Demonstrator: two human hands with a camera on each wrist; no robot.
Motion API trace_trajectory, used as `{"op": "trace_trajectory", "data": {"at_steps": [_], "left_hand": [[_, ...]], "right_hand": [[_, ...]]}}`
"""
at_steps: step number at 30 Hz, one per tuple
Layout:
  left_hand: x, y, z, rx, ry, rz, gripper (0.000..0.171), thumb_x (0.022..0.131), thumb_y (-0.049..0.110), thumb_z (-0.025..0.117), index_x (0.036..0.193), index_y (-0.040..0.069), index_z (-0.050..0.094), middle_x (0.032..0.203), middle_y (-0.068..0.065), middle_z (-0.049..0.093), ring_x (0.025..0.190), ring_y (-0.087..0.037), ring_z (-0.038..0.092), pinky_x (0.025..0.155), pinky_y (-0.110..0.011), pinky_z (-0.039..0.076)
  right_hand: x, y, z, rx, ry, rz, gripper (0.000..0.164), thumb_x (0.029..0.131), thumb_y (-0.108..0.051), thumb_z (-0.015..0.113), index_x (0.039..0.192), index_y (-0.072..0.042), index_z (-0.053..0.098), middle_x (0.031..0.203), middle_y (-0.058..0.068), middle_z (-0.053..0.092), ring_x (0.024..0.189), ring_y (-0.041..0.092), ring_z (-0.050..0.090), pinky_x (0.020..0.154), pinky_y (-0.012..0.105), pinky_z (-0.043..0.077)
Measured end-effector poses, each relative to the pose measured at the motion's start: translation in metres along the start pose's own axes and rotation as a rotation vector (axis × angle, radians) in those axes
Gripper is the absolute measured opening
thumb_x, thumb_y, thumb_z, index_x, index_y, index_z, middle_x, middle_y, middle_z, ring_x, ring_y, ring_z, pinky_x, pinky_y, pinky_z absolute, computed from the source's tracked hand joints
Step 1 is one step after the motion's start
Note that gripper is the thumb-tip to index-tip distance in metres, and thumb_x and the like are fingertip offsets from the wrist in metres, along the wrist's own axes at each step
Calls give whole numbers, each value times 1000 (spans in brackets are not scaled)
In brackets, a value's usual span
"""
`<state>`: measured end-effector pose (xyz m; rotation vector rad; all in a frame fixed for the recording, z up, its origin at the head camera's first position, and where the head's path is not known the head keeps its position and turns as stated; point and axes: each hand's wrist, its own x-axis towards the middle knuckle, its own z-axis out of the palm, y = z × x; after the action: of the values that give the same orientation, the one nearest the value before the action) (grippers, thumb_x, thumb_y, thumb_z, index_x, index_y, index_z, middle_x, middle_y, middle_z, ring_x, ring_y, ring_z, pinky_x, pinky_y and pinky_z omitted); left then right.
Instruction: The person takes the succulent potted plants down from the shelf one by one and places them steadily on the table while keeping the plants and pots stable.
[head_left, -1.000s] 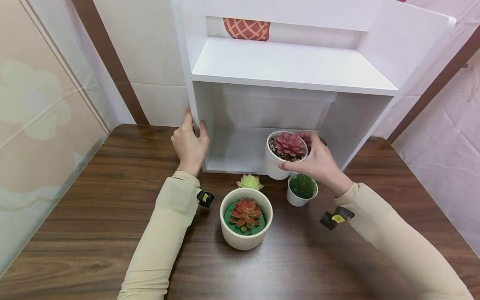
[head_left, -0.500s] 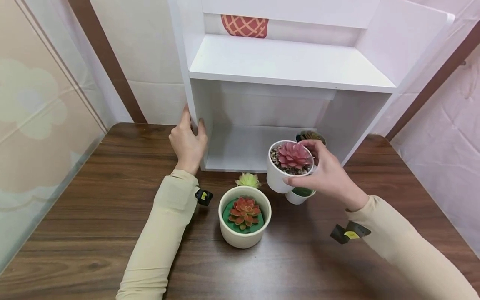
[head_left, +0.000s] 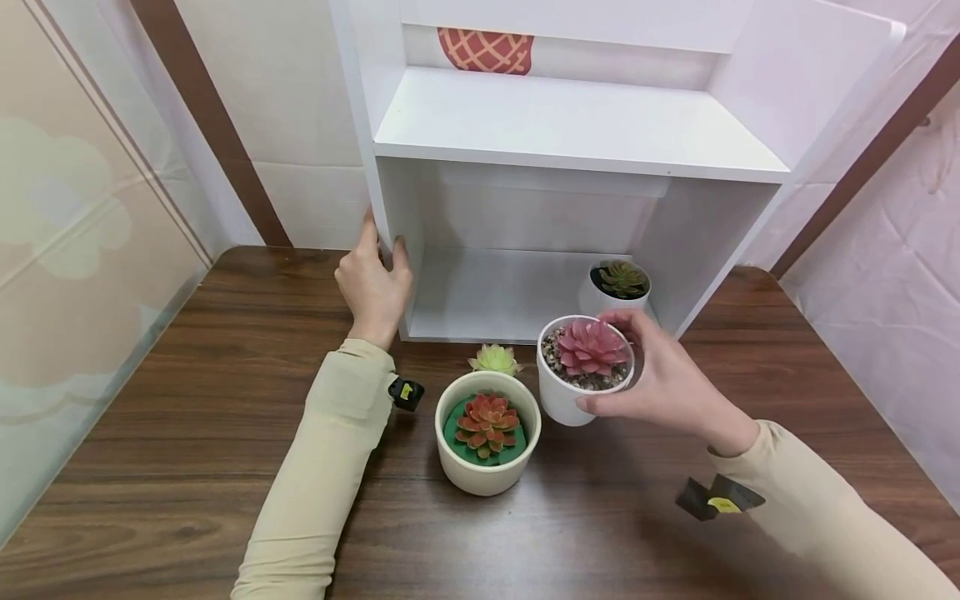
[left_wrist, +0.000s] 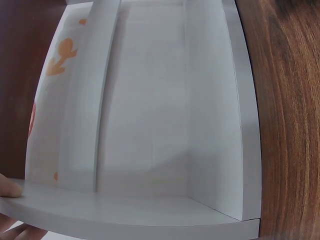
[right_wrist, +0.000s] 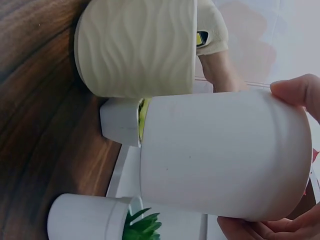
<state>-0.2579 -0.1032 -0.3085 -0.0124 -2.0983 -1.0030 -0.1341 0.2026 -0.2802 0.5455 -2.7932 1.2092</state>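
My right hand [head_left: 667,379] grips a white pot [head_left: 564,402] near its rim, thumb on the near side and fingers on the far side. A pink succulent [head_left: 591,347] stands in it among gravel. In the right wrist view, the pot hangs above the table, its base apart from the wood. My left hand [head_left: 373,287] holds the left side panel of a white shelf [head_left: 577,121], thumb inside, fingers outside. Left of the held pot stands a cream pot [head_left: 480,481] with a red succulent [head_left: 489,423]. A pale yellow-green succulent [head_left: 495,358] shows behind it.
Inside the shelf's lower compartment, at right, stands a white pot with a dark green succulent [head_left: 624,278]. A small white pot [right_wrist: 85,220] with a green plant stands on the brown wooden table [head_left: 187,433], hidden behind the held pot in the head view.
My right hand has drawn the pink succulent's pot out from the shelf's front toward me. The dark green succulent is uncovered, the small green plant now covered. My left hand stays on the panel.
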Motion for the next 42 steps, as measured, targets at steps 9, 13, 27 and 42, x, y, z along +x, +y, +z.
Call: {"op": "trace_trajectory", "data": {"at_steps": [9,13,27,42], "left_hand": [[0,0,0,-4,-4,0,45,89,13,60,133,7,55,104,-23,70,88,-44,67,73,-58,46],[0,0,0,3,-5,-1,44,89,15,60,133,6,55,104,-23,70,87,-44,67,73,-58,46],[-1,0,0,-5,-5,-6,45,90,14,59,134,7,55,107,-23,69,92,-43,67,76,-58,47],[-1,1,0,-10,-4,-7,45,90,15,60,134,7,55,107,-23,69,92,-43,68,76,-57,48]], "right_hand": [[-11,7,7,-13,-36,-26,82,58,-21,90,127,-5,47,115,5,63,102,15,59,88,19,43],[-13,12,11,-47,-36,-55,83,57,-21,90,126,-6,48,114,4,63,102,14,59,89,20,43],[-21,28,23,-9,-55,-74,85,55,-19,90,127,-5,47,116,6,61,104,14,58,91,21,44],[-24,35,30,-39,-34,-90,89,54,-21,90,129,-6,45,120,6,59,107,17,57,93,29,45]]}}
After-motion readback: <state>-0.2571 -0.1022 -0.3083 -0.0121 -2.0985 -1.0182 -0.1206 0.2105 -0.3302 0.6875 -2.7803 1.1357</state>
